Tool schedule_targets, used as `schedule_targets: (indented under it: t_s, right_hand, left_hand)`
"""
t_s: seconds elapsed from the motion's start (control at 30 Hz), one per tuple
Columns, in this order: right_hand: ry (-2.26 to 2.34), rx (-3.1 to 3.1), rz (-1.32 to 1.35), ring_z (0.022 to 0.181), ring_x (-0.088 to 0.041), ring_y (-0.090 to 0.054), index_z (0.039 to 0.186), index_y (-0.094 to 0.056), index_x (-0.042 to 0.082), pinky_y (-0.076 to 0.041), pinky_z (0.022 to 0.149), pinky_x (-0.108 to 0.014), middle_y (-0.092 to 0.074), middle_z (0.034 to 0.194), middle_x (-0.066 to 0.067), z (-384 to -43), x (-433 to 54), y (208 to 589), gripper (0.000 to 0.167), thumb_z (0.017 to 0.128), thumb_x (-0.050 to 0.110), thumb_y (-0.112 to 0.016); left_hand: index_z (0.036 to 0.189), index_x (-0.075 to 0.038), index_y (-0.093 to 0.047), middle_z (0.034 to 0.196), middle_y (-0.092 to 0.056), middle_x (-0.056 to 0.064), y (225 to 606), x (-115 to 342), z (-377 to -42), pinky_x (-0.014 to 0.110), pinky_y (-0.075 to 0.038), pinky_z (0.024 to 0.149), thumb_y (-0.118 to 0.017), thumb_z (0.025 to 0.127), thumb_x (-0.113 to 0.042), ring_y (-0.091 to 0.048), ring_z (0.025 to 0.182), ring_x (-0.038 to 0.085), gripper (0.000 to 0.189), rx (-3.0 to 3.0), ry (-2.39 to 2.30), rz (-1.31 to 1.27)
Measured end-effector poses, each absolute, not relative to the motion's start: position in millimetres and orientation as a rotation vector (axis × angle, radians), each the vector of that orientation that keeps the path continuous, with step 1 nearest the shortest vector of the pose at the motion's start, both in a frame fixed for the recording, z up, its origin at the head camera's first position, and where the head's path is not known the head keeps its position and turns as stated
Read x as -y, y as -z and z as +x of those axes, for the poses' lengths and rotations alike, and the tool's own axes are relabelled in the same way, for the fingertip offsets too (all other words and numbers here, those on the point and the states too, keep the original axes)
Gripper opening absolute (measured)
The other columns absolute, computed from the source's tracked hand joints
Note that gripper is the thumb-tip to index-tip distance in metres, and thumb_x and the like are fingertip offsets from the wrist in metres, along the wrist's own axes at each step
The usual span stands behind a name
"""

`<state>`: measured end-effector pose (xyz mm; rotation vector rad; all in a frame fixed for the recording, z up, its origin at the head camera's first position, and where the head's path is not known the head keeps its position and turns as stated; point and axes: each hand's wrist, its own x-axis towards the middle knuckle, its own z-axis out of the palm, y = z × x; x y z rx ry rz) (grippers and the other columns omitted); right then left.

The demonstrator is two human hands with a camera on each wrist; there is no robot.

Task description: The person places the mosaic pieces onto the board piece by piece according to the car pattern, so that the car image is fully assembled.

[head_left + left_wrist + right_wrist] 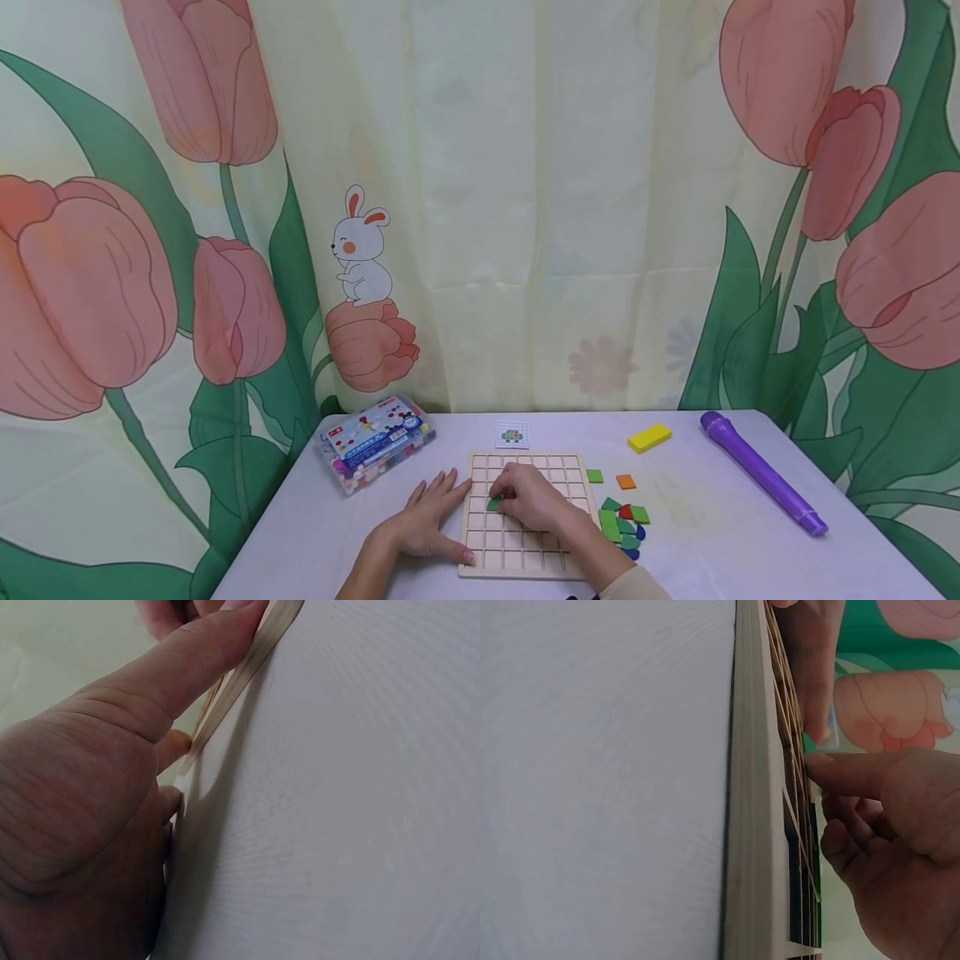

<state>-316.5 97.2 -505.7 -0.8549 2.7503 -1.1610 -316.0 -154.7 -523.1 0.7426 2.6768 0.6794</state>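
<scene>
Now, green piece (493,504) in right hand (531,497), grid board (517,572) touching left hand (426,522).

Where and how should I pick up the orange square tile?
Probably pinch two opposite edges, coming straight from above: the orange tile is thin and lies flat on the table, with gaps around it. Your right hand is nearer, but holds a green piece.

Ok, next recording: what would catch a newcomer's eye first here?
The big pink tulips on the curtain behind the table jump out first. Next comes the purple stick on the table's right side. In the middle, the right hand pinches a green piece at the wooden board.
</scene>
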Motion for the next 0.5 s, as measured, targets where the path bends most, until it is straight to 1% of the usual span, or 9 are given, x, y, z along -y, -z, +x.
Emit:
schedule_targets:
  t_s: [0.17, 0.33, 0.5]
  right_hand:
    - [1.118, -2.768, -0.848, 0.083, -0.003, -0.061, 0.103, -0.081, 0.007, -0.055, 0.076, -0.021, -0.069, 0.095, 0.003, -316.7, -96.9, 505.8, 0.015, 0.089, 0.002, -0.078]
    - [1.104, -2.766, -0.867, 0.087, -0.007, -0.063, 0.102, -0.081, 0.006, -0.056, 0.079, -0.025, -0.07, 0.096, 0.002, -316.7, -96.7, 504.6, 0.014, 0.089, 0.002, -0.078]
    - [1.08, -2.781, -0.879, 0.09, -0.01, -0.064, 0.102, -0.082, 0.007, -0.056, 0.08, -0.026, -0.069, 0.097, 0.002, -315.6, -96.6, 504.8, 0.013, 0.09, 0.004, -0.077]
  left_hand:
    - [0.165, -0.024, -0.031, 0.175, -0.015, 0.016, 522.9, 154.2, -315.2, 0.068, -0.004, 0.127, -0.08, 0.074, -0.072, -0.009, 0.162, 0.04, 0.115, -2.679, -0.682, 0.74]
    - [0.165, -0.024, -0.03, 0.175, -0.015, 0.017, 523.5, 154.6, -315.1, 0.068, -0.004, 0.127, -0.08, 0.074, -0.072, -0.009, 0.162, 0.041, 0.115, -2.684, -0.685, 0.749]
    - [0.166, -0.024, -0.03, 0.175, -0.015, 0.017, 524.1, 155.2, -315.6, 0.068, -0.004, 0.127, -0.081, 0.074, -0.072, -0.009, 0.162, 0.041, 0.115, -2.684, -0.687, 0.756]
